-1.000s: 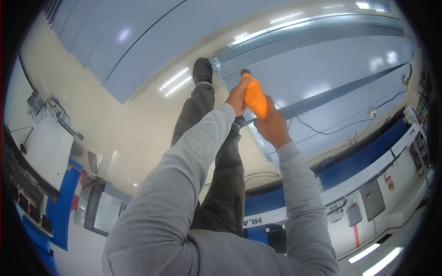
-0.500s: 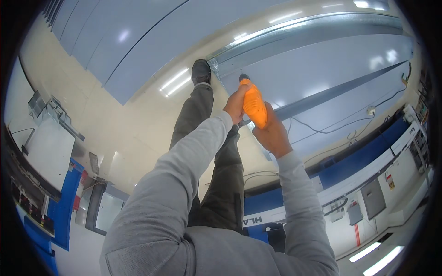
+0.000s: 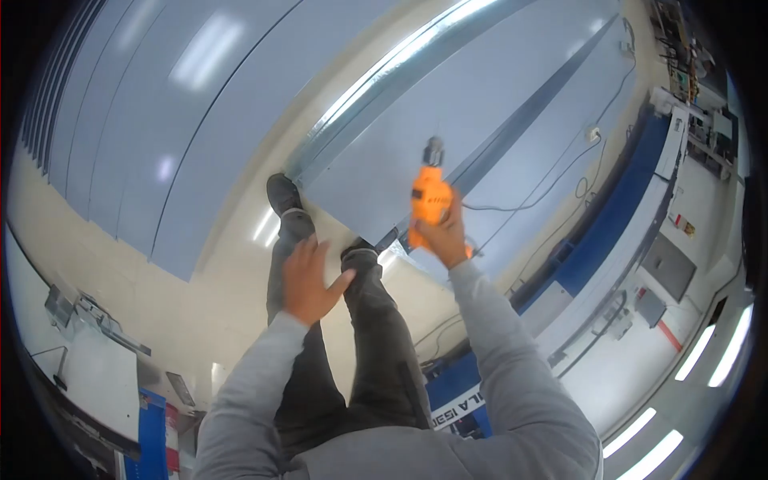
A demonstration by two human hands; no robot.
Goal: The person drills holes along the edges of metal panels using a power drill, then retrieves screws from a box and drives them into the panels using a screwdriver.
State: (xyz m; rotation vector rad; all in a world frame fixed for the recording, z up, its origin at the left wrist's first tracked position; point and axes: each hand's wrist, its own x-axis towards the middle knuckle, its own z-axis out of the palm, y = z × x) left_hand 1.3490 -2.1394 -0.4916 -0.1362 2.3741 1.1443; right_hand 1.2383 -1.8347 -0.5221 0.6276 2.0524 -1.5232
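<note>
An orange corded power drill (image 3: 432,196) is in my right hand (image 3: 445,234), the fingers wrapped round its grip. Its dark chuck (image 3: 434,152) points away from me, with what looks like a thin bit at the tip. The drill is held up over a large grey sheet-metal panel (image 3: 384,152); the bit appears apart from the surface. Above my legs, my left hand (image 3: 310,280) is empty, its fingers spread and the thumb out to the side.
A bent metal flange (image 3: 536,108) runs along the panel. A dark cable (image 3: 536,206) crosses the metal on the right. Grey cabinet-like panels (image 3: 160,120) stand at left. A blue and white machine (image 3: 588,264) lies to the right. My shoe (image 3: 283,194) is beside the panel's corner.
My left hand has let go of the drill and moved back and left, opening out. My right hand has lifted the drill away from the panel's edge. The view has turned.
</note>
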